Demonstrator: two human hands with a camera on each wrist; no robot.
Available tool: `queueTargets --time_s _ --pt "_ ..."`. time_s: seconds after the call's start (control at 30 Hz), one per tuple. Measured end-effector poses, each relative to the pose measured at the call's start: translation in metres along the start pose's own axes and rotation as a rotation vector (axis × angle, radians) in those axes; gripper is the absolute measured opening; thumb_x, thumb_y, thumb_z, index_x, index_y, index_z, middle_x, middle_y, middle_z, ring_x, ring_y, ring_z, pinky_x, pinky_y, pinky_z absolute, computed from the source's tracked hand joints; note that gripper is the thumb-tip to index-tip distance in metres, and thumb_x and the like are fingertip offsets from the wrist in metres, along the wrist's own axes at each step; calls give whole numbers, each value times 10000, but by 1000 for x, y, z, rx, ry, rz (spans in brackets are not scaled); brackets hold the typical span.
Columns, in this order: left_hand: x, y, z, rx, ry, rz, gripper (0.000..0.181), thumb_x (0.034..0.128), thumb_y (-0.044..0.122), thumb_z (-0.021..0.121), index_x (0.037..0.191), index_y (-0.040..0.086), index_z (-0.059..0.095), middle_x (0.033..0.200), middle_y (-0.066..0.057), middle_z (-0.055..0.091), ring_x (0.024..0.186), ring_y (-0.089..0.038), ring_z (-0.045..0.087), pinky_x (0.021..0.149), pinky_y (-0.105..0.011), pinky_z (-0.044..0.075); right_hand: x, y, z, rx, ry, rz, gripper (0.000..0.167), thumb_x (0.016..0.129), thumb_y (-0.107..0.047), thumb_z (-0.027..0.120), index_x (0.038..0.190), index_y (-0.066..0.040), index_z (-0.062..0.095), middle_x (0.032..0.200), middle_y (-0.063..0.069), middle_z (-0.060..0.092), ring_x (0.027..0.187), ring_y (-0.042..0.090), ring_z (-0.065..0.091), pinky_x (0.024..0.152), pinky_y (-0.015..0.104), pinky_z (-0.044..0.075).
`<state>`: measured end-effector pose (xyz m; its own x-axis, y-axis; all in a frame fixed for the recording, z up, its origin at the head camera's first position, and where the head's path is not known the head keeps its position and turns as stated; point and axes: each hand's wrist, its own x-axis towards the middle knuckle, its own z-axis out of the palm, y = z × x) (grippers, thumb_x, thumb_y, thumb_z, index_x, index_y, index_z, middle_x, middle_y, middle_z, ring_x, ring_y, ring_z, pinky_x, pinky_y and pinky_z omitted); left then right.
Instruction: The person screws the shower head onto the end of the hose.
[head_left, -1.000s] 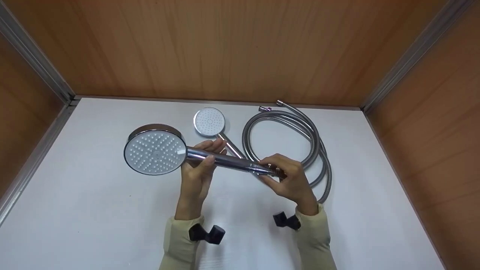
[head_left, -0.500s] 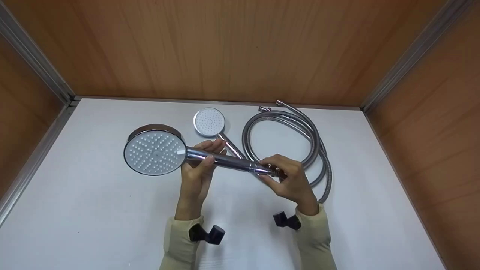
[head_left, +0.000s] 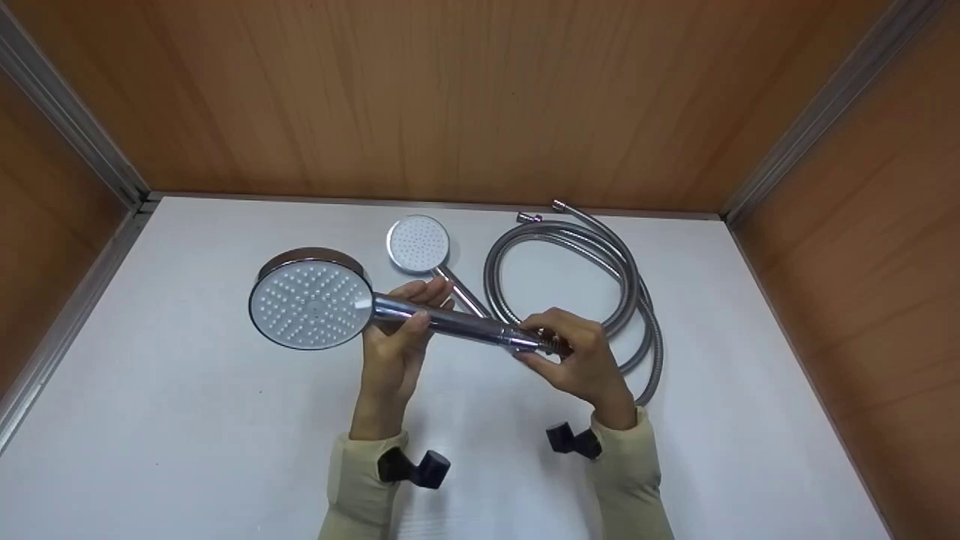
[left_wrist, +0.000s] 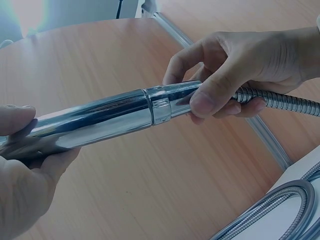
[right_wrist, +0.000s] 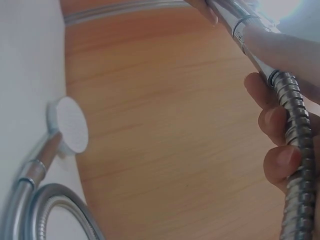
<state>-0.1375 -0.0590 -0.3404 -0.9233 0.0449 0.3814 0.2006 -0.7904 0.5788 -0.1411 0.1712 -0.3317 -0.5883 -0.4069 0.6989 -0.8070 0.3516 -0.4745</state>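
Note:
A large chrome shower head [head_left: 310, 306] with a round, nozzle-studded face is held above the table, face toward the head camera. My left hand [head_left: 390, 352] holds its handle [left_wrist: 95, 120], thumb on one side and fingers on the other. At the handle's far end, my right hand [head_left: 581, 360] pinches the tapered chrome connector [left_wrist: 182, 95] between thumb and fingers. Connector and handle meet end to end, with no visible gap. From the connector a ribbed metal hose [right_wrist: 297, 130] runs back under the right hand's curled fingers. How far the threads engage is hidden.
A smaller shower head [head_left: 418, 244] lies behind the hands, joined to a hose in the right wrist view. Coiled metal hose [head_left: 491, 277] lies right of it, with loose ends near the back edge. Wooden panels [head_left: 480, 97] enclose the white table [head_left: 187, 420].
The right hand's thumb and fingers shift slightly on the connector. The large shower head and the left hand stay practically in place.

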Motion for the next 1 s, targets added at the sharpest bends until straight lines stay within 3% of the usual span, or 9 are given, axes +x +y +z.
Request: queueTargets --time_s 0.23,0.53,1.0 --pt "0 0 1 -5 9 -3 336 869 -144 495 1126 54 580 1151 -81 685 1136 -214 630 1082 -390 451 1 0 -1 -9 5 -11 313 673 56 783 942 -42 656 730 59 654 462 135 434 369 143 342" --pt "0 0 1 6 0 4 342 868 -145 496 1133 54 579 1157 -78 684 1146 -214 626 1092 -409 435 0 2 -1 -22 3 -7 282 688 36 776 936 -40 668 749 52 668 501 48 416 380 114 333" --pt "1 0 0 22 2 -3 315 871 -117 525 1129 58 576 1158 -73 685 1148 -214 623 1087 -385 453 -1 1 -1 -6 4 4 282 686 19 781 946 -21 681 749 66 672 504 32 408 376 102 321"
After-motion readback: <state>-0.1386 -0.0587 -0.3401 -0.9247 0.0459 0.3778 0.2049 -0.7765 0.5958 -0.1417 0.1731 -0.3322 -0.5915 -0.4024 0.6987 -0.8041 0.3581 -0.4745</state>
